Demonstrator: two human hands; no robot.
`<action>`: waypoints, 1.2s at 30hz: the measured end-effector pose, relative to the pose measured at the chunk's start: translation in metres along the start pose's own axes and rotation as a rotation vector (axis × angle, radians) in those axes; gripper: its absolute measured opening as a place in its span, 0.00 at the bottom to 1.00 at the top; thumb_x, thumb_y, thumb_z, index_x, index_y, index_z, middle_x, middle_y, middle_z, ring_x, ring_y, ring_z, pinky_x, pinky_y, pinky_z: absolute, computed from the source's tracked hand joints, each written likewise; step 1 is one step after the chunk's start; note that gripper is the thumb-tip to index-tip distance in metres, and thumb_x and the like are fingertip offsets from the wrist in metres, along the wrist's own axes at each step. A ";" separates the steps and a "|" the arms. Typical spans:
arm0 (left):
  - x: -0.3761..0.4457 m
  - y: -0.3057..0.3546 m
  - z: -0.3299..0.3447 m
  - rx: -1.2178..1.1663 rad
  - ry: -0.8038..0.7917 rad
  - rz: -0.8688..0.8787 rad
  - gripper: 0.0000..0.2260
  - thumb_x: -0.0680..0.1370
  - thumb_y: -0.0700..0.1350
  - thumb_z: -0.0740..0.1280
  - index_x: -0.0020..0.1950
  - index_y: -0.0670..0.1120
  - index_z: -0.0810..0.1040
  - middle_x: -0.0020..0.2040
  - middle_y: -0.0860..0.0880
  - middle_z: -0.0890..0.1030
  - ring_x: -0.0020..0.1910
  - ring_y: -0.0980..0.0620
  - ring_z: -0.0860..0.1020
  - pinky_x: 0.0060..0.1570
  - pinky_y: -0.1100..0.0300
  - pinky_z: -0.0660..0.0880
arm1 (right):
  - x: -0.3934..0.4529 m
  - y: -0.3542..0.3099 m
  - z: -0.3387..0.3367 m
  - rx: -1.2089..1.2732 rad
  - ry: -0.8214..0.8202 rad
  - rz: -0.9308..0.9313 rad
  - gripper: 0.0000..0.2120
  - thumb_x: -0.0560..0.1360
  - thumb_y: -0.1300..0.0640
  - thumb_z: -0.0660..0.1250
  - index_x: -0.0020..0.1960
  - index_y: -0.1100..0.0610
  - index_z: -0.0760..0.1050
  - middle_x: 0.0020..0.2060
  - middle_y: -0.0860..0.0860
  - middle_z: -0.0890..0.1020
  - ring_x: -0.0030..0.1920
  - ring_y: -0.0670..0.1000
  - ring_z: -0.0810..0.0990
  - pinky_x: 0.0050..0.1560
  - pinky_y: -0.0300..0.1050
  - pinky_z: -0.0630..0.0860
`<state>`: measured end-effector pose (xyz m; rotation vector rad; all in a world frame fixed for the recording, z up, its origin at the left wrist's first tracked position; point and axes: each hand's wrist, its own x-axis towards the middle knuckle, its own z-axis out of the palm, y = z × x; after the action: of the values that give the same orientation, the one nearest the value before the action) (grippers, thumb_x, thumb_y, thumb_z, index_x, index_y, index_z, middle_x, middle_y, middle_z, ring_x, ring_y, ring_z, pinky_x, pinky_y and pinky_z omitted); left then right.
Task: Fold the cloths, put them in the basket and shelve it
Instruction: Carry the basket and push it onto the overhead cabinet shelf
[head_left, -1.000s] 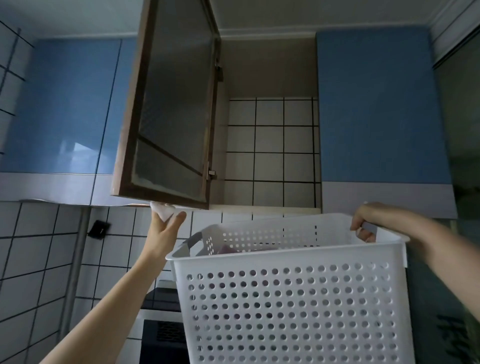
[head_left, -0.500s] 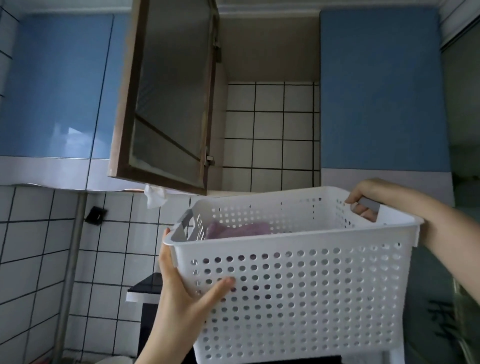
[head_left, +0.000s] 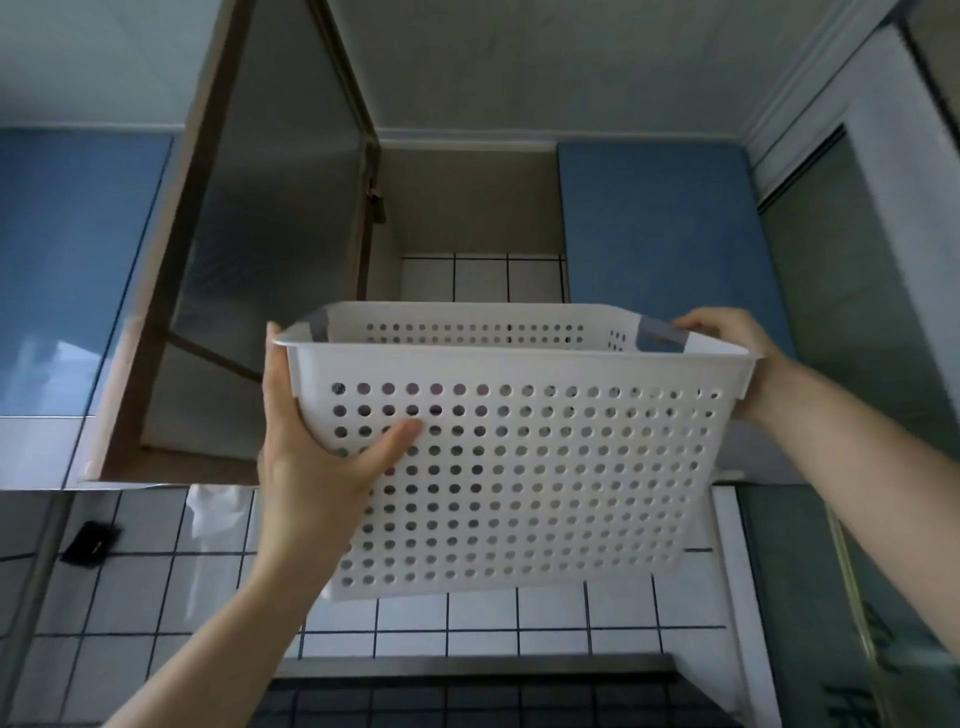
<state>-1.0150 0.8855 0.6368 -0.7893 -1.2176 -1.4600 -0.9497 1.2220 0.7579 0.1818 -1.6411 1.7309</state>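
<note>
Both hands held the white perforated plastic basket (head_left: 519, 467) upright, long axis left-right: left hand (head_left: 311, 457) gripping its near-left corner, right hand (head_left: 727, 338) curled over the right rim

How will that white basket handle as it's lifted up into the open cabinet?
The white basket probably stays rigid: its walls hold shape between the left hand and right hand. Perforated plastic suggests it is light. The smooth sides might slip.
</note>
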 end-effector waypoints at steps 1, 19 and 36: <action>0.003 0.000 0.004 0.016 0.023 0.019 0.51 0.56 0.62 0.76 0.74 0.65 0.51 0.49 0.64 0.78 0.48 0.64 0.79 0.36 0.69 0.77 | 0.001 0.000 0.003 0.076 -0.001 0.017 0.17 0.73 0.52 0.63 0.26 0.53 0.72 0.20 0.51 0.72 0.17 0.49 0.72 0.23 0.33 0.69; -0.009 -0.049 0.027 0.166 0.240 -0.036 0.51 0.59 0.64 0.73 0.73 0.69 0.44 0.64 0.50 0.73 0.57 0.49 0.76 0.48 0.50 0.75 | 0.052 0.043 0.049 0.324 0.169 -0.056 0.27 0.78 0.34 0.48 0.47 0.52 0.77 0.34 0.52 0.81 0.32 0.50 0.78 0.36 0.43 0.73; -0.008 -0.068 0.004 -0.239 -0.070 -0.167 0.32 0.64 0.61 0.71 0.66 0.66 0.64 0.50 0.56 0.83 0.45 0.52 0.84 0.34 0.58 0.80 | 0.025 0.096 0.080 -0.401 0.553 -0.847 0.18 0.80 0.40 0.44 0.47 0.51 0.64 0.35 0.44 0.72 0.34 0.43 0.72 0.29 0.41 0.63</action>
<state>-1.0786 0.8883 0.6111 -0.9233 -1.1985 -1.7502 -1.0536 1.1667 0.7078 0.1536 -1.1941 0.7072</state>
